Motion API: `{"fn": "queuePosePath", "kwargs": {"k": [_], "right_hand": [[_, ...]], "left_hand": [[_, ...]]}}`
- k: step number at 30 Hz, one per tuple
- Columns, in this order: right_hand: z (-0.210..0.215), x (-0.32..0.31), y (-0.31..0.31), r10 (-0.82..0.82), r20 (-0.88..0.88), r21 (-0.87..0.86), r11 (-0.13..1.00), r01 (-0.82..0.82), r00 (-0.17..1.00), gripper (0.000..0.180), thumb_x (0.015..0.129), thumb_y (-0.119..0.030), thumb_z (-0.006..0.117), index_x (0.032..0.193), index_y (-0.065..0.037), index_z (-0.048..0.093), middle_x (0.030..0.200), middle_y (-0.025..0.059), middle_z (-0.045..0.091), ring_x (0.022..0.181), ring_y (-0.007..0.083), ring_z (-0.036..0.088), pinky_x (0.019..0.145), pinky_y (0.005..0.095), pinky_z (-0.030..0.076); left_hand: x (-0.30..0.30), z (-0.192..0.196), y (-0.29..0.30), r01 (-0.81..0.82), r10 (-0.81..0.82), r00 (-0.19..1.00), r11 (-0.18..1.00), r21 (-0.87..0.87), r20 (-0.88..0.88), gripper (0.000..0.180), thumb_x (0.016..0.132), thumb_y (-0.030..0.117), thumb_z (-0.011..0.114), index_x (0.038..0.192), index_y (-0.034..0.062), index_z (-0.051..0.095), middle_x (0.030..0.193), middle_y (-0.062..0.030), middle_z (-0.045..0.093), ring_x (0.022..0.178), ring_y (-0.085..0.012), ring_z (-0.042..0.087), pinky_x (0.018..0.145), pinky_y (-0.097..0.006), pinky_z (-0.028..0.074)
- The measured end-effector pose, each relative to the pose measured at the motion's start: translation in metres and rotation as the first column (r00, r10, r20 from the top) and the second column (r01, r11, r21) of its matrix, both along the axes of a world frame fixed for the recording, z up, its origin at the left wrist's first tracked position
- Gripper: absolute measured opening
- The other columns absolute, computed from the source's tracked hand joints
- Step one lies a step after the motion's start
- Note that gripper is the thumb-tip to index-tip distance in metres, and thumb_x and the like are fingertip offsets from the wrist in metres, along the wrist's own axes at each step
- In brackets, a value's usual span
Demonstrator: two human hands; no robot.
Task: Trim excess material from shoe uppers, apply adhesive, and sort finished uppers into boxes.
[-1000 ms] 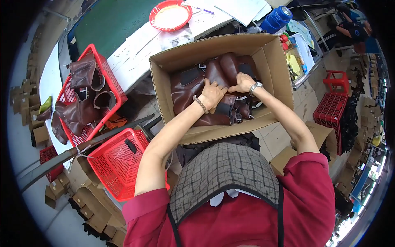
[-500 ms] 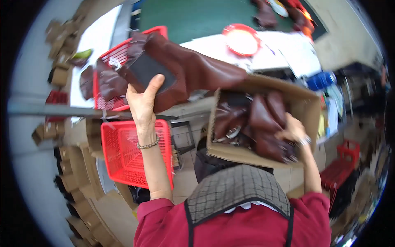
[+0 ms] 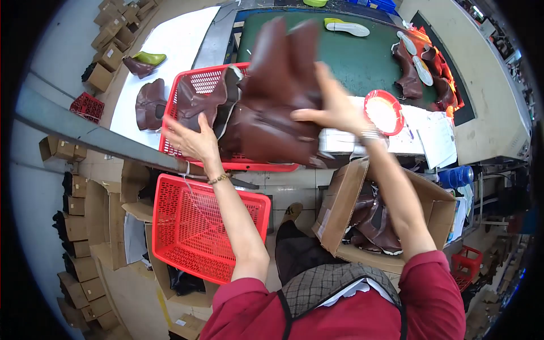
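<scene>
My right hand (image 3: 338, 109) grips brown leather boot uppers (image 3: 280, 122), thumb on the near side, over the right part of a red plastic basket (image 3: 272, 168) on the table. They are slightly blurred, shafts pointing away from me. My left hand (image 3: 195, 141) has its fingers spread at the basket's left side. It is nearest to another brown upper (image 3: 195, 102) lying in the basket; whether it touches that upper I cannot tell. The held uppers hide much of the basket's inside. More brown uppers (image 3: 381, 224) lie in a cardboard box (image 3: 347, 198) under my right forearm.
A second red basket (image 3: 207, 218) stands below the table edge. On the table are a red-rimmed round dish (image 3: 383, 113), boot uppers (image 3: 407, 71) and a yellow-and-white sole piece (image 3: 347, 27). A grey metal bar (image 3: 102, 136) crosses at left; a blue bottle (image 3: 456, 177) is right.
My right hand has come up from the cardboard box with boot uppers and swung left over the upper basket. My left hand has let go of the dark-patched leather piece.
</scene>
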State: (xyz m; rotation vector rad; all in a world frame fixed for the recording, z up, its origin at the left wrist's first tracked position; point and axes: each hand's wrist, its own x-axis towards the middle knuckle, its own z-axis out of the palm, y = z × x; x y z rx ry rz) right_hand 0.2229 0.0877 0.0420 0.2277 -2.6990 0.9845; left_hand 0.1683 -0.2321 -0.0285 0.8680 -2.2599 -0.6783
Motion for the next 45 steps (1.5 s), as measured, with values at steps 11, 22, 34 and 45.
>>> {"fn": "queuePosePath", "kwargs": {"k": [11, 22, 34, 45], "right_hand": [[-0.113, -0.04, -0.153, 0.153, 0.112, 0.374, 0.909, -0.185, 0.982, 0.091, 0.077, -0.073, 0.063, 0.152, -0.025, 0.04, 0.155, 0.0186, 0.038, 0.134, 0.0689, 0.02, 0.098, 0.086, 0.013], [-0.016, 0.271, 0.236, -0.205, 0.666, 0.084, 0.976, 0.201, 0.717, 0.053, 0.089, -0.039, 0.075, 0.123, 0.0, 0.066, 0.107, 0.0179, 0.073, 0.098, 0.0225, 0.071, 0.087, 0.0347, 0.056], [-0.218, 0.377, 0.166, -0.574, 0.813, 0.581, 0.79, -0.194, 0.097, 0.149, 0.057, -0.063, 0.089, 0.16, -0.025, -0.011, 0.153, 0.0406, 0.022, 0.129, 0.0576, 0.044, 0.103, 0.0632, 0.04], [-0.205, 0.39, 0.189, -0.579, 0.795, 0.594, 0.804, -0.037, 0.18, 0.158, 0.047, -0.054, 0.096, 0.159, -0.028, -0.012, 0.153, 0.0354, 0.017, 0.128, 0.0589, 0.042, 0.1, 0.0747, 0.036]], "left_hand": [[-0.046, -0.127, -0.07, 0.46, -0.487, 0.709, 0.868, 0.188, 0.51, 0.112, 0.077, 0.077, 0.066, 0.161, 0.0241, 0.014, 0.166, -0.0247, 0.005, 0.147, -0.0572, -0.009, 0.104, -0.08, 0.023], [0.05, 0.067, 0.053, 0.794, -0.619, 0.562, 0.59, 0.146, -0.548, 0.052, 0.09, 0.018, 0.077, 0.133, -0.0037, 0.057, 0.122, -0.0193, 0.065, 0.11, -0.0212, 0.064, 0.098, -0.034, 0.051], [0.269, -0.103, 0.367, 0.912, -0.463, -0.38, -0.044, 0.408, 0.801, 0.103, 0.069, 0.056, 0.085, 0.145, 0.0052, 0.039, 0.135, -0.0306, 0.054, 0.12, -0.0502, 0.057, 0.093, -0.063, 0.051], [0.297, -0.163, 0.346, 0.984, -0.233, -0.057, 0.152, 0.094, 0.971, 0.117, 0.069, 0.038, 0.084, 0.161, 0.0262, 0.013, 0.155, -0.0314, 0.022, 0.132, -0.0618, 0.034, 0.097, -0.071, 0.041]]}}
